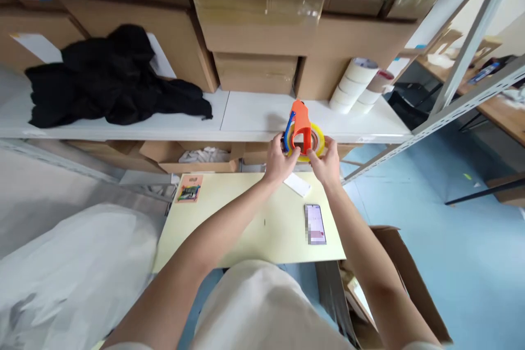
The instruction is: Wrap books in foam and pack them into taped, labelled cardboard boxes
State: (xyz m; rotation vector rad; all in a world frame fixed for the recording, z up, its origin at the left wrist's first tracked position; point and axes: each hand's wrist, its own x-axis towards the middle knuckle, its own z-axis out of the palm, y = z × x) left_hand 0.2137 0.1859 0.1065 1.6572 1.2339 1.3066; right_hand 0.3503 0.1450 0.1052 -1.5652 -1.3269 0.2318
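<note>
While both forearms are reaching forward over the table (246, 240), the left hand (281, 159) and the right hand (327, 163) are holding an orange tape dispenser (301, 115) between them, its handle end pointing away from the body. It is showing against the front edge of the shelf (254, 115), past the far edge of the table, and it is apparently resting on neither. The left hand is pinching the lower left side, beside a blue part (288, 128), with its thumb on the near side; the right hand is pinching the lower right side, at the rim of a yellow tape roll (321, 136), its thumb also lying on the near side. The fingers are partly hidden behind, so I cannot tell how far they are wrapping round

Judging by this two-handed grip, the step in hand is looking like steadying or adjusting the loaded dispenser rather than laying tape, since no carton is touching it. Any next move is probably calling for one hand firmly supporting the frame while the other is shifting its hold, with the roll sitting square

On the table, a phone (315, 224) is lying by the right edge, towards the near right corner, a white object (297, 184) is lying at the far edge, and a printed card (190, 188) is occupying the far left corner. White tape rolls (353, 85) are standing stacked near the shelf's right end
</note>
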